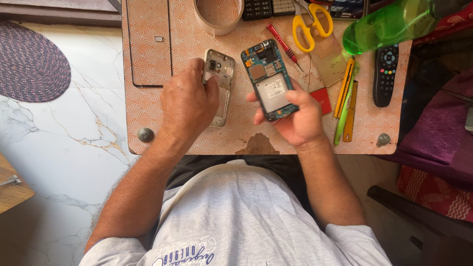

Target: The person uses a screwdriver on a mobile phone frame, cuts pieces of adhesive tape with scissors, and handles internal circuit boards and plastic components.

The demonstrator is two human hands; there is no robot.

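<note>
My right hand [294, 118] holds an opened phone body [269, 79] with its blue circuit board and silver battery plate facing up, lifted above the small patterned table [148, 113]. My left hand [188, 101] rests on a silver phone frame [219, 79] that lies on the table, fingers pinching its upper left edge. The two phone parts are side by side, a few centimetres apart.
At the table's far edge are a tape roll [217, 17], a red screwdriver [283, 44], yellow scissors [310, 24], a green bottle [384, 27] and a black remote [385, 74]. A yellow cutter and green toothbrush [345, 98] lie at right. Marble floor and a woven mat [29, 64] are at left.
</note>
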